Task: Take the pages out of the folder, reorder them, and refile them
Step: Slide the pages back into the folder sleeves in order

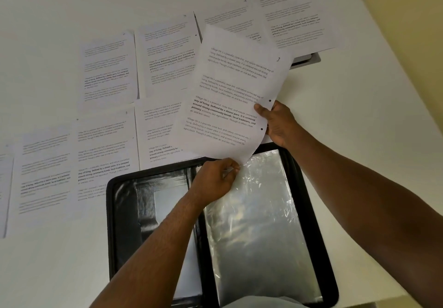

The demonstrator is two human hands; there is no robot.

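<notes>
Paper: one printed page (230, 97) is held above the table (347, 121), tilted, its long axis running from near-left to far-right, its punched-hole edge toward the right hand (279, 123), which grips that edge. The left hand (213, 182) pinches the page's near corner over the clear sleeve (259, 224) of the open black folder (119, 212). Other pages lie flat beyond in rows, among them a bold-text sheet (167, 56), partly covered by the lifted page.
</notes>
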